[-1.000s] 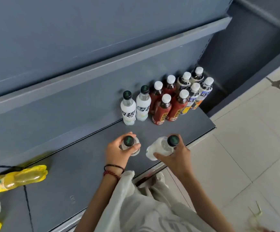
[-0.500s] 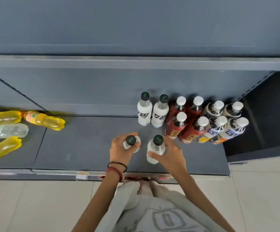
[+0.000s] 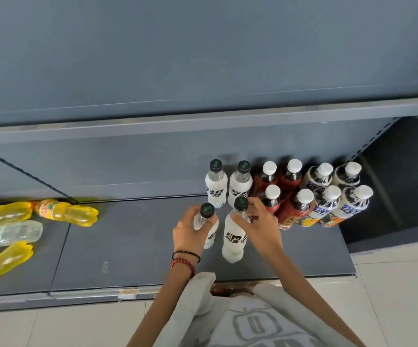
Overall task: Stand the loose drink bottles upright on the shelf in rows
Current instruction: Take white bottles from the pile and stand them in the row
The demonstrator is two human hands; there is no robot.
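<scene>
Moved nearer the back, one bottle (image 3: 211,235) is gripped by its neck in the left hand (image 3: 190,234) and the other bottle (image 3: 234,240) is pinched under its cap by the right hand (image 3: 258,224), both upright on the shelf (image 3: 128,246) to start a second row before the white pair (image 3: 239,187) just beyond the hands.

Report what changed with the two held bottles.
The left hand and right hand moved the left white bottle and right white bottle back from the shelf front toward the standing white pair; the right one went from tilted to upright. Grips unchanged; yellow bottles still lie left.
</scene>
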